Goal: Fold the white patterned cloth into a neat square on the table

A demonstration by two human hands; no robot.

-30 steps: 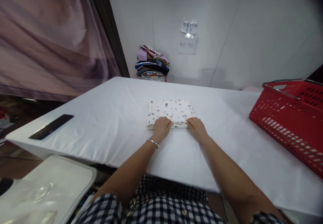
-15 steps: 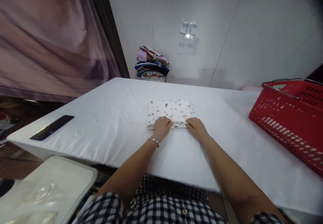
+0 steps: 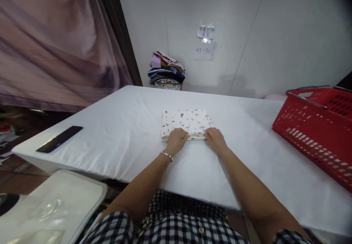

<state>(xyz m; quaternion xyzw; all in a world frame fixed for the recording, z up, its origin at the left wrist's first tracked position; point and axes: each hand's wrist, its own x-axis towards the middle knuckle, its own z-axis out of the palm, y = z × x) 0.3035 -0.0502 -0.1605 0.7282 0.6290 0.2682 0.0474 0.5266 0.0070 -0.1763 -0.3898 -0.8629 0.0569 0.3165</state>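
**Folded cloth [image 3: 188, 120] stays put**

Almost nothing has changed: the left hand [image 3: 176, 140] and right hand [image 3: 216, 140] keep its near edge pinched, fingers closed against thumbs. It lies flat, mid-way across the white table [image 3: 123, 126], its layers seemingly steadied rather than refolded.

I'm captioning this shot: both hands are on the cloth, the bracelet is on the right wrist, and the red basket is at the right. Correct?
Not quite: the head view shows the bracelet on the left wrist, not the right. The rest holds: the left hand and right hand are on the cloth, and the red basket is at the right.
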